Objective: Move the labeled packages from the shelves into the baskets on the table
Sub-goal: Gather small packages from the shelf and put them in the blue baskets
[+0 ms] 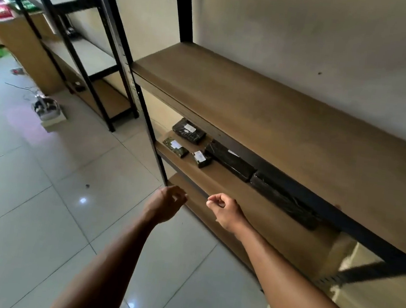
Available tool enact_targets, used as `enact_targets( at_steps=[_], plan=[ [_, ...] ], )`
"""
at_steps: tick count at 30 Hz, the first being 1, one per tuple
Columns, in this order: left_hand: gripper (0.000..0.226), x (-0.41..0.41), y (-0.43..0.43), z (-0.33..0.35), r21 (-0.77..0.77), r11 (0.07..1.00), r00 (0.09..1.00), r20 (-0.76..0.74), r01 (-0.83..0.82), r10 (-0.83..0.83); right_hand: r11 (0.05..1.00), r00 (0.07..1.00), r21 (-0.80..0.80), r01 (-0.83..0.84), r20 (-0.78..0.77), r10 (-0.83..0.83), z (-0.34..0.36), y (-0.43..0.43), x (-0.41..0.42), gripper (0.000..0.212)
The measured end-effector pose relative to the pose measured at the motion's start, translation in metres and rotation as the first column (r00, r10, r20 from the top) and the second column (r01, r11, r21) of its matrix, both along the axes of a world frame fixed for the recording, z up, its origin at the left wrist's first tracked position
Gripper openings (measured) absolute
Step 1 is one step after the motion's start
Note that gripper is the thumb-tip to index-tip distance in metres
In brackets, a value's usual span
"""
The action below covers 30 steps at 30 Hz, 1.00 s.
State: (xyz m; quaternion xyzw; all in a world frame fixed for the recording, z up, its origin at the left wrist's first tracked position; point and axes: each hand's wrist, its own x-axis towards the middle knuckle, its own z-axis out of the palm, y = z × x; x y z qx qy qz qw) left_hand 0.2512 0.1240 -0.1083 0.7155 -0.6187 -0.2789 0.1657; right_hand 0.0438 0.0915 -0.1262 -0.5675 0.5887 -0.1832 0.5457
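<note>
Matt wood shelf boards (264, 105), black glossy-wrapped packages (230, 160), glossy floor tiles (41, 199).

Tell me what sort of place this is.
Probably a stockroom or small warehouse: black metal racks with board shelves, dark wrapped packages with white labels on a lower one, and a tiled floor.
</note>
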Motion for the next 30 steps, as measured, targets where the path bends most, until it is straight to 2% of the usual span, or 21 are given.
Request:
enact_targets(
  at_steps=[3, 9, 15, 19, 22, 25, 30],
  plan=[
    [0.022, 0.034, -0.038, -0.012, 0.024, 0.998, 0.998, 0.014, 0.066, -0.066, 1.000, 0.998, 0.003, -0.007, -0.056, 0.008, -0.007, -0.029, 0.031, 0.019],
    [0.017, 0.097, -0.119, -0.058, 0.134, 0.964, 0.971, 0.037, 0.229, -0.235, 1.000, 0.959, 0.027, -0.001, -0.282, 0.009, -0.042, -0.084, 0.080, 0.018],
    [0.029, 0.127, -0.189, -0.132, 0.150, 0.905, 0.896, 0.150, 0.397, -0.418, 0.993, 0.892, 0.027, 0.111, -0.444, -0.087, -0.092, -0.139, 0.116, 0.020],
    [0.053, 0.129, -0.226, -0.187, 0.092, 0.891, 0.870, 0.191, 0.445, -0.455, 0.981, 0.881, 0.014, 0.192, -0.443, -0.166, -0.138, -0.181, 0.133, 0.032],
    [0.065, 0.123, -0.245, -0.228, -0.005, 0.886, 0.862, 0.230, 0.465, -0.451, 0.941, 0.864, -0.006, 0.337, -0.396, -0.312, -0.173, -0.213, 0.142, 0.047],
    [0.073, 0.116, -0.254, -0.266, -0.029, 0.883, 0.867, 0.206, 0.468, -0.453, 0.898, 0.830, -0.050, 0.438, -0.360, -0.425, -0.203, -0.238, 0.146, 0.053],
    [0.078, 0.108, -0.257, -0.301, -0.132, 0.869, 0.868, 0.232, 0.476, -0.440, 0.885, 0.823, -0.118, 0.450, -0.329, -0.462, -0.233, -0.262, 0.147, 0.057]
  ],
)
